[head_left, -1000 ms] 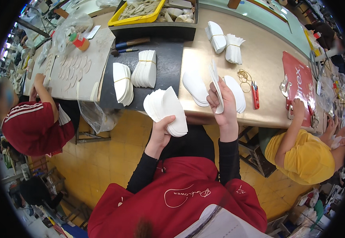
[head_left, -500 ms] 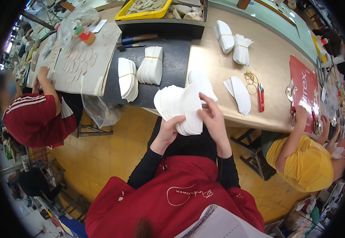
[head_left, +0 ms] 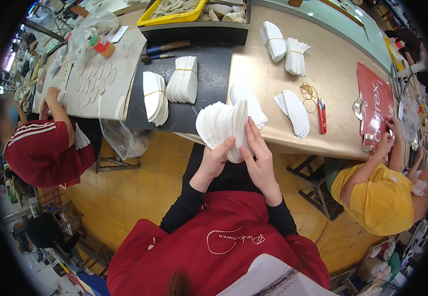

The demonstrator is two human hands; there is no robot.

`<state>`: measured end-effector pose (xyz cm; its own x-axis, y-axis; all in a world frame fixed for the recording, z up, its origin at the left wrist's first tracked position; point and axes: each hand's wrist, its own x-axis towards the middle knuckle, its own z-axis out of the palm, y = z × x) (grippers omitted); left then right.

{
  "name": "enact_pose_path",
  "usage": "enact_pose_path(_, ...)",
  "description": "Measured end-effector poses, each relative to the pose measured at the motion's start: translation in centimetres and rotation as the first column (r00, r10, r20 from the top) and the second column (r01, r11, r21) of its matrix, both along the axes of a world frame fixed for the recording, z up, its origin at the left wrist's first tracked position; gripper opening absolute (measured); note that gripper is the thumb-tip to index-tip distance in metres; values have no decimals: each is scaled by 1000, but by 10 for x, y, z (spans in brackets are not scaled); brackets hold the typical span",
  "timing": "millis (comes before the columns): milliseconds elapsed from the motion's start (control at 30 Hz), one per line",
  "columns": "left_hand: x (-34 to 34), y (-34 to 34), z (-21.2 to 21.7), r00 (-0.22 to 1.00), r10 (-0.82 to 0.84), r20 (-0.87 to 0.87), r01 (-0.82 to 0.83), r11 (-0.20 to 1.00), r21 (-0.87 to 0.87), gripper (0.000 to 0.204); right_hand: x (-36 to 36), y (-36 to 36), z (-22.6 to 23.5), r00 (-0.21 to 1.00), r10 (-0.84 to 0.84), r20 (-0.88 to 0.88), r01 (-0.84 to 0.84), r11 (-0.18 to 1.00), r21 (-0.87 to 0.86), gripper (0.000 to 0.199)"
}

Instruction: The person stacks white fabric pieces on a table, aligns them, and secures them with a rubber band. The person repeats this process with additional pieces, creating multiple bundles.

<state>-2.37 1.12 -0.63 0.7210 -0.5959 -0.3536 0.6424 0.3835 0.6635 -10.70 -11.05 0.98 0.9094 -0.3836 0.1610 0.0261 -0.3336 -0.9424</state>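
I've got a thick stack of white die-cut pieces (head_left: pixel 223 128) up in front of me, just off the near edge of the desk (head_left: pixel 332 93). My left hand (head_left: pixel 213 163) cups it from below, grip closed on the lower edge with the thumb over the front face. My right hand (head_left: pixel 259 158) presses flat against the right side, fingers (head_left: pixel 251 135) laid along the edge, squaring it.

These pieces look thin and light, probably fabric or foam lining, so each one would flop alone; packed together the stack seems firm enough. I judge the risk is fanning and slipping sideways, so a squeeze across the faces near the middle holds best, not a pinch at a tip.

Counting now. One stack in my hands, too many leaves to number. On the dark mat (head_left: pixel 209 84), two banded bundles (head_left: pixel 172 89). Far side of the desk, two more banded bundles (head_left: pixel 284 47). Loose pieces (head_left: pixel 292 111) lie in a couple of small piles beside me. Red snips (head_left: pixel 322 114), one pair. Rubber bands (head_left: pixel 307 90), a little heap. Two co-workers, one in red (head_left: pixel 44 150), one in yellow (head_left: pixel 379 197).
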Motion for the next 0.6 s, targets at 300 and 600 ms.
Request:
enact_pose_path(300,2,1,13,997,-71,-39,71,997,-6,53,-3,3,1,999,-34,-27,35,998,54,65)
enact_pose_path(600,4,1,12,997,-63,-51,65,997,40,54,-6,-3,-4,989,-68,-128,91,979,181,44)
